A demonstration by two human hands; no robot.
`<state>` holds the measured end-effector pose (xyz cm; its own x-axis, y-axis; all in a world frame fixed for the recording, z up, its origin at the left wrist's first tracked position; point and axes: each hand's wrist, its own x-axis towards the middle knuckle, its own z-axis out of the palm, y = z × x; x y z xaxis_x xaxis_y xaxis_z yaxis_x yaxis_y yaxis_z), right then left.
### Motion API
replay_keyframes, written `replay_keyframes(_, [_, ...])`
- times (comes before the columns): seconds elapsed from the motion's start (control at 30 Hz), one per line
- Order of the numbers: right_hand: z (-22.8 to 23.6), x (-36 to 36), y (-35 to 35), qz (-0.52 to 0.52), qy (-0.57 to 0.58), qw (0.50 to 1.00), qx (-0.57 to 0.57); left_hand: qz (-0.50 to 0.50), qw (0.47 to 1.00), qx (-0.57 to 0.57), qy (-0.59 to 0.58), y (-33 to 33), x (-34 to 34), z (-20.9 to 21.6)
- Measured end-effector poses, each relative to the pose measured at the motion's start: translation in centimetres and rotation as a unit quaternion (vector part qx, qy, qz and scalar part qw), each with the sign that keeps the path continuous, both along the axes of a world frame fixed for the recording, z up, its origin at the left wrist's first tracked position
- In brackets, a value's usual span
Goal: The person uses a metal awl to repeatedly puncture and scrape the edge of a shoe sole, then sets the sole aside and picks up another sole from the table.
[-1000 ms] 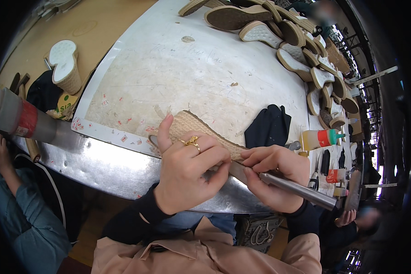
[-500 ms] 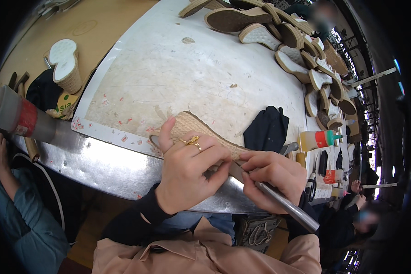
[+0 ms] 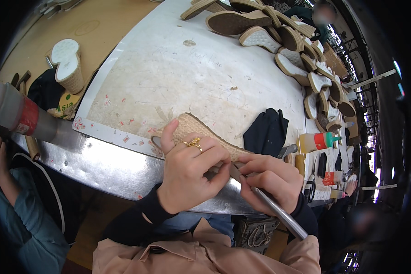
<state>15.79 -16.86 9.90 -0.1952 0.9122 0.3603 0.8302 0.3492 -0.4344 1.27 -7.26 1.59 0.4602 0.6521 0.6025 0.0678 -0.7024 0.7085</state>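
A shoe sole with a woven, straw-coloured side (image 3: pixel 197 128) lies tilted at the table's near edge, its dark rim facing away from me. My left hand (image 3: pixel 192 169), with gold rings, is closed on it, thumb and index finger pinched near its right end. My right hand (image 3: pixel 274 180) grips a metal tool with a round silver handle (image 3: pixel 283 212) and a flat blade. The blade's front meets the sole between my two hands, where my fingers partly hide it. Just beyond my right hand lies a black cloth (image 3: pixel 266 132).
Many wedge soles (image 3: pixel 260 39) are heaped at the far right. A green-capped bottle (image 3: pixel 316 141) lies on the right; a grey bottle with a red label (image 3: pixel 27 114) and a hammer (image 3: pixel 32 147) are on the left. Co-workers sit on both sides, one sleeve (image 3: pixel 27 219) close on my left.
My right hand has shifted slightly left, and the tool's handle now points more steeply toward me. My left hand and the sole have barely moved.
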Motion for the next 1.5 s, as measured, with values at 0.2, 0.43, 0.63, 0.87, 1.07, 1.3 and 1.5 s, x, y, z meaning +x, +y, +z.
replay_keyframes(0.2, [-0.3,-0.1,0.0,0.018,-0.007,0.999,0.030,0.001,1.000,-0.002,0.002,-0.1,0.0,0.1])
replay_keyframes(0.43, [-0.2,-0.2,-0.1,0.000,-0.012,0.999,0.030,0.002,1.000,-0.007,0.005,-0.2,0.1,0.2])
replay_keyframes(0.63, [-0.2,0.4,-0.1,-0.075,0.125,0.989,-0.010,0.005,1.000,-0.013,0.018,-0.1,0.2,0.1])
replay_keyframes(0.87, [0.2,0.3,0.2,-0.083,0.118,0.987,-0.071,0.018,1.000,0.001,0.004,-0.1,0.3,-0.1])
replay_keyframes(1.07, [0.2,0.3,0.2,-0.123,0.156,0.976,-0.092,0.020,1.000,0.000,0.011,-0.3,0.3,-0.1])
replay_keyframes(1.3, [0.2,1.3,1.1,-0.191,0.351,0.901,-0.168,0.018,1.000,-0.001,0.011,-0.3,0.3,-0.2])
replay_keyframes(1.5, [-0.3,2.6,1.5,-0.188,0.442,0.850,-0.215,0.015,1.000,-0.001,0.007,-0.4,0.4,-0.3])
